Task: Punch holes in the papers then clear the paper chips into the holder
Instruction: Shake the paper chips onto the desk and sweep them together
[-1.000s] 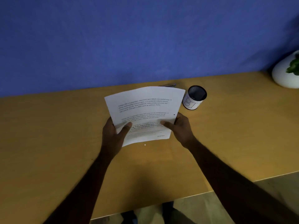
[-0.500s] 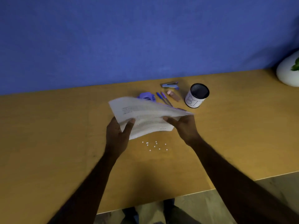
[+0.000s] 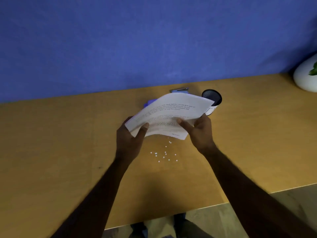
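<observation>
Both hands (image 3: 132, 138) (image 3: 199, 133) grip papers (image 3: 169, 114), now raised, hiding pens; chips (image 3: 163, 155) unmoved.

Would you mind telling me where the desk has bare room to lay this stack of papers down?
The desk is bare left of the left hand, and right of the holder up to the white pot. It is crowded behind the papers, around the stapler, and chips lie between the hands.
</observation>
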`<action>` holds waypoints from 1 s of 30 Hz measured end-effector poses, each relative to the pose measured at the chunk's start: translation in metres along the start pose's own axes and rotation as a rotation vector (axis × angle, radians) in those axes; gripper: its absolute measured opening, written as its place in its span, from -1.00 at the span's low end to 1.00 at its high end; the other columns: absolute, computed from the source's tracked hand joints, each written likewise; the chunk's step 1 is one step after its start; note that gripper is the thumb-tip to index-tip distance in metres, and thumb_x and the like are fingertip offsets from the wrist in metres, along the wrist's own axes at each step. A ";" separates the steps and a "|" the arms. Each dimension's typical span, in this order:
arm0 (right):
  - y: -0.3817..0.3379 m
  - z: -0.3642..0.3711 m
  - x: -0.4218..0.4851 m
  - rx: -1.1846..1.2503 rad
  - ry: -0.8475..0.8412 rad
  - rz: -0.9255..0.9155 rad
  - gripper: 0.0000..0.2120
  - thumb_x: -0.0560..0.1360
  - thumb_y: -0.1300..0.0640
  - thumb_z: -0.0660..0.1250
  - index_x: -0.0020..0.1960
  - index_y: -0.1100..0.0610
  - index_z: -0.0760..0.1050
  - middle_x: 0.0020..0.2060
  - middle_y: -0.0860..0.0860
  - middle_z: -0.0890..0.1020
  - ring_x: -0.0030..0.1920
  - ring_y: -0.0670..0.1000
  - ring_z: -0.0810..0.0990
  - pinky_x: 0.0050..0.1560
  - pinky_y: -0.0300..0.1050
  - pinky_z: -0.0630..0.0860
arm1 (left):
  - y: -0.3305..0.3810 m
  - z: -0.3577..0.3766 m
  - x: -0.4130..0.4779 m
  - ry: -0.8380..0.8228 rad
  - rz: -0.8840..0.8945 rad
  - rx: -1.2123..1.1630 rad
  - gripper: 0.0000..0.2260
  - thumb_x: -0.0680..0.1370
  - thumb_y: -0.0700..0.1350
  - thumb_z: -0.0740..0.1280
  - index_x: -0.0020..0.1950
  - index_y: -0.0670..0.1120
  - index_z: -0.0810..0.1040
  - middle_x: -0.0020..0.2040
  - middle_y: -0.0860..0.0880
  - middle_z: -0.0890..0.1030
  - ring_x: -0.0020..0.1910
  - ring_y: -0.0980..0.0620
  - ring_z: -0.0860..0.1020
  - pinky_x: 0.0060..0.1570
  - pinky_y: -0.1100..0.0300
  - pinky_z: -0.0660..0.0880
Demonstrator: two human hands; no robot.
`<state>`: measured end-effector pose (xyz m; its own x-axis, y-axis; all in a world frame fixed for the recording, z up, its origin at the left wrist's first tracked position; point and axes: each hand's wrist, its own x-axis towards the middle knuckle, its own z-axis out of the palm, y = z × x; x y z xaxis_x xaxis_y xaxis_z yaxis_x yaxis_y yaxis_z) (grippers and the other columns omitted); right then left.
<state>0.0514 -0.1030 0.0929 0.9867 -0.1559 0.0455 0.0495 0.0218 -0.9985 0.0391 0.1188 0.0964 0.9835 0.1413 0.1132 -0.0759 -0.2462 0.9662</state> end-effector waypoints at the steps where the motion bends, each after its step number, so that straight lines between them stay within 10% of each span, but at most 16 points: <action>1: 0.000 0.000 0.000 0.022 0.015 -0.009 -0.58 0.38 0.27 0.52 0.20 0.11 0.52 0.08 -0.02 0.70 0.11 0.03 0.67 0.04 -0.10 0.63 | -0.001 -0.001 0.002 -0.004 0.014 0.001 -0.60 0.46 -0.02 0.48 0.24 -0.12 0.54 0.13 -0.06 0.64 0.13 0.08 0.63 0.01 0.24 0.62; 6: 0.004 -0.004 -0.001 -0.017 -0.001 0.055 -0.47 0.37 0.33 0.51 0.30 0.22 0.43 0.16 0.09 0.64 0.17 0.05 0.63 0.15 0.12 0.61 | -0.012 -0.001 0.004 -0.057 -0.042 -0.005 -0.50 0.40 -0.18 0.54 0.30 -0.21 0.49 0.18 -0.12 0.62 0.18 -0.02 0.61 0.06 0.01 0.64; 21: -0.006 -0.004 -0.003 -0.032 -0.055 -0.007 -0.64 0.44 0.28 0.47 0.16 -0.01 0.55 0.07 -0.10 0.70 0.11 0.00 0.67 0.02 -0.09 0.64 | 0.002 0.009 -0.002 -0.032 -0.061 -0.110 -0.72 0.46 -0.09 0.48 0.10 0.17 0.52 0.03 0.11 0.63 0.01 0.31 0.62 -0.21 0.40 0.57; 30: -0.001 -0.004 -0.003 -0.022 -0.004 -0.004 -0.69 0.50 0.33 0.39 0.24 0.30 0.53 0.10 0.11 0.67 0.08 0.05 0.68 -0.01 -0.09 0.63 | 0.004 0.016 -0.004 0.025 -0.085 -0.116 -0.74 0.46 -0.10 0.50 0.10 0.08 0.55 -0.03 0.19 0.63 -0.04 0.30 0.64 -0.24 0.36 0.60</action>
<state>0.0473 -0.1062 0.0940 0.9871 -0.1520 0.0497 0.0503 -0.0001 -0.9987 0.0375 0.1017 0.0959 0.9830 0.1807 0.0337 -0.0120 -0.1198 0.9927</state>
